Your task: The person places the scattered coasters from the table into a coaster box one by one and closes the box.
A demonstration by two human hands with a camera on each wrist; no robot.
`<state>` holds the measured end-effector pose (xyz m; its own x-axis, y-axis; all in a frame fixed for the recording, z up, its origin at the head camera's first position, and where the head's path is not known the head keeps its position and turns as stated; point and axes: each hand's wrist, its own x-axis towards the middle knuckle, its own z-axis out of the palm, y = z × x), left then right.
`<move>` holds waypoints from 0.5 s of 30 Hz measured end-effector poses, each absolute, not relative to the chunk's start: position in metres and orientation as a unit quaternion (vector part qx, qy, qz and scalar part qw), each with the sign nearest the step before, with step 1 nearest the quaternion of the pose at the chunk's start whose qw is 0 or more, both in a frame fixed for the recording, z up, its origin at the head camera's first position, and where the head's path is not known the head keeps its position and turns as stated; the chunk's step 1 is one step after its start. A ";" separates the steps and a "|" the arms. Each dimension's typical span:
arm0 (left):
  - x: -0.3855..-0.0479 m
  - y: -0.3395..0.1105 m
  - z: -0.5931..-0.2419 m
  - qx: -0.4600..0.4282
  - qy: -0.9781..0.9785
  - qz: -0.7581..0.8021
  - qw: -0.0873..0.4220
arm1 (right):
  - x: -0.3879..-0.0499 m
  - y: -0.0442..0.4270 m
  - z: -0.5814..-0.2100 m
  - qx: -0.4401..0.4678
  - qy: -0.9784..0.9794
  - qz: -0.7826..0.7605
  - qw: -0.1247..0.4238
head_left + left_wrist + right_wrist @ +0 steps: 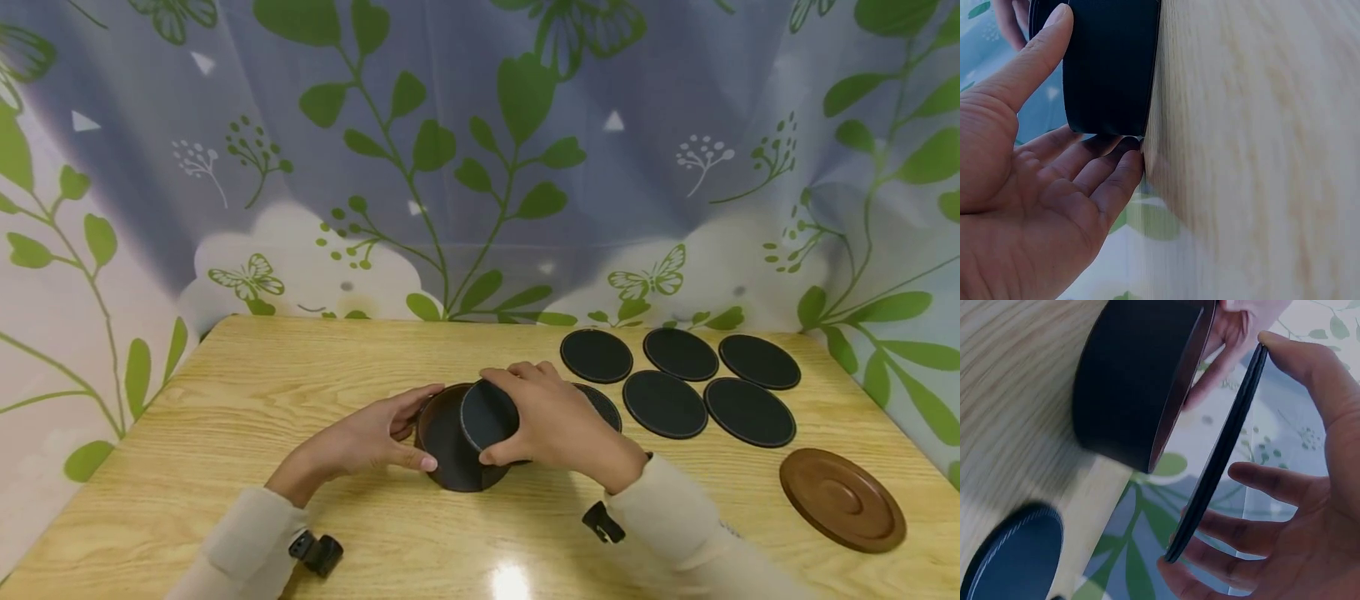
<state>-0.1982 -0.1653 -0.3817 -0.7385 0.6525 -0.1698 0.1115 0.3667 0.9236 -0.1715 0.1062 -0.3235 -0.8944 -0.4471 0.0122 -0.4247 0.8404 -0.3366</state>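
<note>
A round, dark coaster holder [444, 446] with a brown inside stands on the table in front of me. My left hand [358, 437] steadies it from the left, thumb on the near wall and fingers round the far side. Tilted over the holder's right part is a black round coaster [1215, 462]. My right hand [558, 421] pinches that coaster by its edges, thumb on one side and fingertips on the other. In the right wrist view the coaster is edge-on and apart from the holder's rim. The bottom of the holder is partly hidden.
Several black stitched coasters [664, 404] lie flat in two rows at the back right; my right hand partly covers one. A brown round lid [843, 500] with a raised ring lies at the table's right. A patterned curtain [480, 167] hangs behind the wooden table [300, 367].
</note>
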 end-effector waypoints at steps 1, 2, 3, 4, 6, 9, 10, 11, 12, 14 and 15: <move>-0.198 -0.166 -0.382 0.243 0.783 0.507 0.267 | -0.172 0.101 -0.324 -0.228 0.958 -0.168 0.038; -0.198 -0.166 -0.381 0.243 0.782 0.507 0.267 | -0.173 0.097 -0.325 -0.230 0.958 -0.167 0.043; -0.198 -0.166 -0.381 0.242 0.783 0.507 0.267 | -0.174 0.093 -0.326 -0.233 0.957 -0.165 0.047; -0.198 -0.166 -0.381 0.244 0.782 0.508 0.266 | -0.174 0.088 -0.327 -0.235 0.957 -0.163 0.051; -0.198 -0.167 -0.381 0.245 0.780 0.510 0.266 | -0.176 0.081 -0.329 -0.239 0.956 -0.160 0.057; -0.198 -0.166 -0.381 0.247 0.776 0.514 0.270 | -0.178 0.073 -0.332 -0.242 0.955 -0.160 0.066; -0.198 -0.166 -0.382 0.248 0.774 0.515 0.271 | -0.179 0.071 -0.333 -0.242 0.954 -0.162 0.068; -0.198 -0.166 -0.382 0.248 0.773 0.516 0.273 | -0.179 0.070 -0.334 -0.242 0.954 -0.164 0.071; -0.198 -0.166 -0.382 0.250 0.772 0.516 0.274 | -0.179 0.068 -0.334 -0.241 0.953 -0.166 0.073; -0.199 -0.166 -0.382 0.254 0.771 0.516 0.274 | -0.180 0.067 -0.335 -0.240 0.953 -0.170 0.076; -0.199 -0.166 -0.383 0.255 0.770 0.516 0.274 | -0.181 0.066 -0.335 -0.239 0.953 -0.171 0.078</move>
<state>-0.1992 -0.1657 -0.3826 -0.7200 0.6757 -0.1583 0.1107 0.3370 0.9350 -0.1807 0.0665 -0.3353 -0.8738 -0.4818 -0.0662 -0.4287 0.8273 -0.3630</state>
